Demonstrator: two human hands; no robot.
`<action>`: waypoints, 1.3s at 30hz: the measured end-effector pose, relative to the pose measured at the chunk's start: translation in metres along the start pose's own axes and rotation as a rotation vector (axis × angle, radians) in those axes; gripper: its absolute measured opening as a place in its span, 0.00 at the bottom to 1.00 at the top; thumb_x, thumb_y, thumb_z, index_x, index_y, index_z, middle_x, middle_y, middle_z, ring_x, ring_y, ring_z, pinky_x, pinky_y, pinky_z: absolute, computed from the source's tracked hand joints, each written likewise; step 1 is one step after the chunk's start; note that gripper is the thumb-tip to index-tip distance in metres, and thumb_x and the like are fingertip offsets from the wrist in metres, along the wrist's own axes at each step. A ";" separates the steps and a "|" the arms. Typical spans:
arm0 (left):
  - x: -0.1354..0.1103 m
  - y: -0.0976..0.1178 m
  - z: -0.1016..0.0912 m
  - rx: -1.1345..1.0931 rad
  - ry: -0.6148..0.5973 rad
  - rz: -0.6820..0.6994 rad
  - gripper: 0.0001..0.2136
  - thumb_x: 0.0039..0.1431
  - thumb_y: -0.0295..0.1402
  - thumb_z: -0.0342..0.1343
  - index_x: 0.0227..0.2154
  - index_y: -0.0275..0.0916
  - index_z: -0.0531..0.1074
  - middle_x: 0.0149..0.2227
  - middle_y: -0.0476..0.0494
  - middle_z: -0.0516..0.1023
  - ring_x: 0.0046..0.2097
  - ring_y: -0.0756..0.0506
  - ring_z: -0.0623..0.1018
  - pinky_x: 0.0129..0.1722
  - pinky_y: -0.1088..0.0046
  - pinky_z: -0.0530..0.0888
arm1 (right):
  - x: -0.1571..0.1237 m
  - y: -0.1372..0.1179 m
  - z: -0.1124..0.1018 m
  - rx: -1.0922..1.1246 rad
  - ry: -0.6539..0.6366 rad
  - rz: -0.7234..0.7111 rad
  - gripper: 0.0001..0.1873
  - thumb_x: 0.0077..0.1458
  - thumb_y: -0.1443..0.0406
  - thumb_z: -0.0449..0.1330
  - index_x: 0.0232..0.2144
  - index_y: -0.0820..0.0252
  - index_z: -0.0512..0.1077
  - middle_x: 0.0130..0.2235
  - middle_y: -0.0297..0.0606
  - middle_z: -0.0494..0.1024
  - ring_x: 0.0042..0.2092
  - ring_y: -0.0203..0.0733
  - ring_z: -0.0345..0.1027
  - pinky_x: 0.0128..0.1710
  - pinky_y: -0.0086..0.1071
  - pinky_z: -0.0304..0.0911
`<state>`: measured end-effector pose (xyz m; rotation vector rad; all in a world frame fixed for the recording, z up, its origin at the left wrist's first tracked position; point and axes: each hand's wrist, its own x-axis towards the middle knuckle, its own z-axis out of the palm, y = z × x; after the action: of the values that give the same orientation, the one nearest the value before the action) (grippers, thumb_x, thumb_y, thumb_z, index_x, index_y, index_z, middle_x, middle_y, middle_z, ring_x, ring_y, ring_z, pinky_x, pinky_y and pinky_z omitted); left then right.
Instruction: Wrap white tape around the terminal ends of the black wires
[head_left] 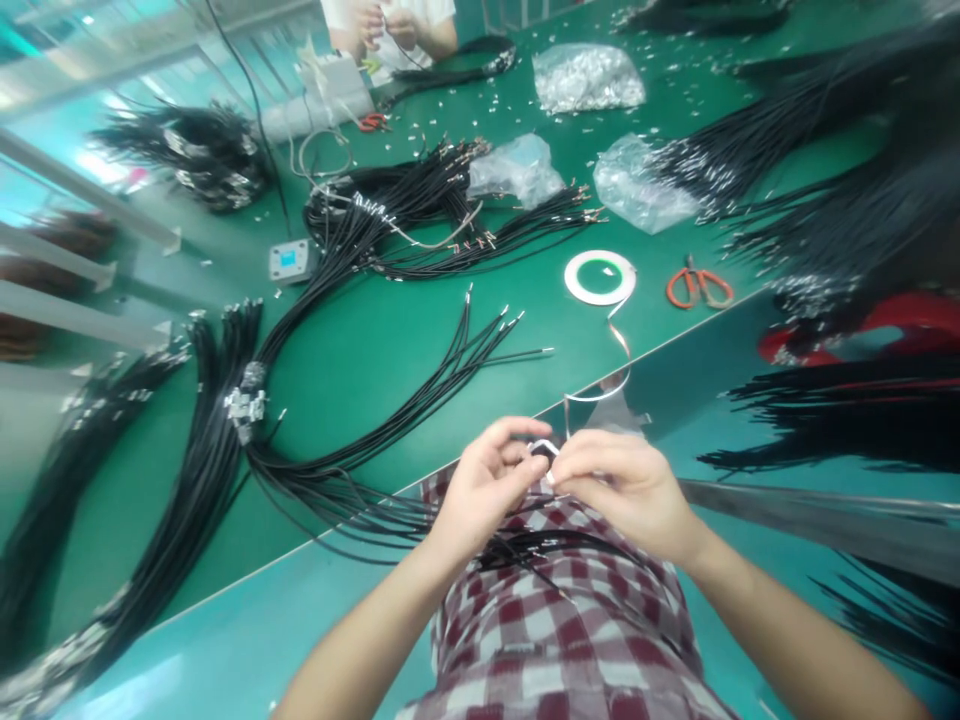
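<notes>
Left hand (484, 490) and right hand (622, 490) curl inward, fingertips pinching a small silver metal terminal (543, 447), thin glossy black cables (322, 468) fanned across the green worktop (390, 375).

White plastic-cored tape roll (600, 277) on green workbench mat (375, 400), orange-handled steel scissors (700, 284) right of roll, loose black crimped wires (480, 350) left of roll, clear plastic bag (641, 185) behind roll

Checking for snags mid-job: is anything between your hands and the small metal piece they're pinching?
Nothing visible stands there: the left hand and right hand both pinch the small metal piece; the black wires lie below them.
</notes>
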<state>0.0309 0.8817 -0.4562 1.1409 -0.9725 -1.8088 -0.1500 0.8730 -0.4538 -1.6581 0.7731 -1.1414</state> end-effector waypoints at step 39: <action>-0.011 -0.020 -0.007 -0.142 0.069 -0.045 0.16 0.58 0.43 0.63 0.34 0.33 0.73 0.23 0.54 0.59 0.24 0.56 0.55 0.24 0.77 0.52 | 0.020 0.001 0.022 -0.394 0.096 0.068 0.07 0.61 0.71 0.59 0.33 0.57 0.76 0.35 0.36 0.80 0.39 0.41 0.74 0.43 0.36 0.65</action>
<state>0.0362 0.8987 -0.4726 1.1374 -0.7709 -1.8308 -0.1222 0.8635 -0.4505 -1.8900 1.1651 -1.0749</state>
